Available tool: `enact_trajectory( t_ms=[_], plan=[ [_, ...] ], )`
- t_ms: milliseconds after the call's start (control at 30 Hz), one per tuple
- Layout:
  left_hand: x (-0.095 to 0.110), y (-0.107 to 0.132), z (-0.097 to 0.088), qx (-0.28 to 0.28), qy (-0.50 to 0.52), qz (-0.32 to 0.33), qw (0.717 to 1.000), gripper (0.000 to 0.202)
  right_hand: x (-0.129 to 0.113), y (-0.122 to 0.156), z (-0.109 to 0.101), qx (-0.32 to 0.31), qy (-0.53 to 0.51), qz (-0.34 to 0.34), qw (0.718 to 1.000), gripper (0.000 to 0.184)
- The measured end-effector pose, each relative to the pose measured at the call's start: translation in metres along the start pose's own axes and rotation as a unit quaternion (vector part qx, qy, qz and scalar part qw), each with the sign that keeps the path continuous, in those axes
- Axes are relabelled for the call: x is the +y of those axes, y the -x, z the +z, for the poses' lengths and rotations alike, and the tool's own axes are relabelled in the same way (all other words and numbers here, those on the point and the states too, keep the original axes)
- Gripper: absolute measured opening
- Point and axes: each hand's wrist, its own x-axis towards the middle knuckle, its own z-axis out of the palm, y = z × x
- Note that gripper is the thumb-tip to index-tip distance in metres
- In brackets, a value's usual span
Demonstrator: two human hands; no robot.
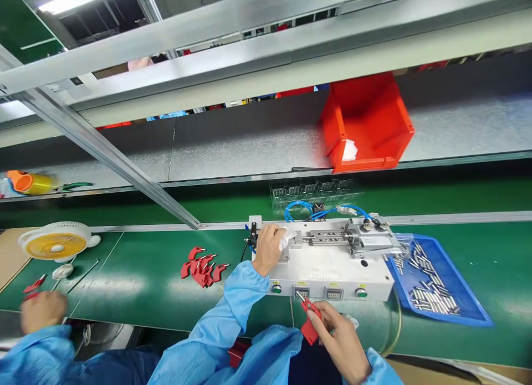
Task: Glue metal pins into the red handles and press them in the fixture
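Note:
My left hand (269,249) is closed on a crumpled white wipe (286,238), pressed to the left end of a white pneumatic press fixture (324,266). The fingertips are partly hidden by the wipe. In front of the fixture, my right hand (338,338) grips a red plastic part (310,321) with a metal pin sticking out of its upper end. On the green bench to the left lies a pile of similar red parts (203,268) with pins. A blue tray (436,285) of loose metal pins (434,299) sits right of the fixture.
A co-worker's blurred hand (44,312) is at the far left by another red part (34,285). A white and yellow fan (58,241) lies beyond it. A red bin (368,127) stands on the shelf above. Blue hoses (299,208) run behind the fixture.

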Motion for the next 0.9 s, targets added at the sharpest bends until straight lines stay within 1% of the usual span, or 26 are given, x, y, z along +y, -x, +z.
enact_trajectory(
  t_ms=[100,167,267,400,500,667,767,833,900],
  plan=[
    [0.012,0.003,0.004,-0.078,-0.031,0.014,0.996,0.029,0.0,-0.001,0.001,-0.006,0.005,-0.002,1.0,0.052],
    [0.018,0.003,0.007,-0.102,-0.041,0.011,0.994,0.026,0.0,-0.002,0.0,-0.002,0.005,-0.002,1.0,0.051],
    [0.018,0.002,0.006,-0.108,-0.05,0.008,0.993,0.018,-0.001,-0.003,-0.001,-0.006,-0.007,0.006,1.0,0.051],
    [0.013,0.0,0.001,-0.108,-0.068,0.02,0.992,0.02,-0.004,-0.005,-0.002,-0.018,-0.019,0.015,1.0,0.052],
    [0.012,-0.002,0.001,-0.109,-0.084,0.021,0.99,0.02,-0.003,-0.004,-0.002,-0.017,-0.019,0.016,1.0,0.051],
    [0.012,-0.002,0.001,-0.124,-0.101,0.001,0.987,0.018,0.004,0.006,-0.002,0.029,-0.033,0.027,0.999,0.052],
    [0.008,0.0,-0.003,-0.126,-0.093,0.023,0.987,0.027,0.006,0.01,0.0,0.04,-0.05,0.035,0.997,0.055],
    [0.006,0.002,-0.006,-0.129,-0.082,0.037,0.988,0.036,0.006,0.009,0.002,0.034,-0.061,0.04,0.997,0.056],
    [0.004,0.003,-0.008,-0.134,-0.074,0.034,0.988,0.037,0.006,0.006,0.004,0.022,-0.068,0.043,0.997,0.056]
  ],
)
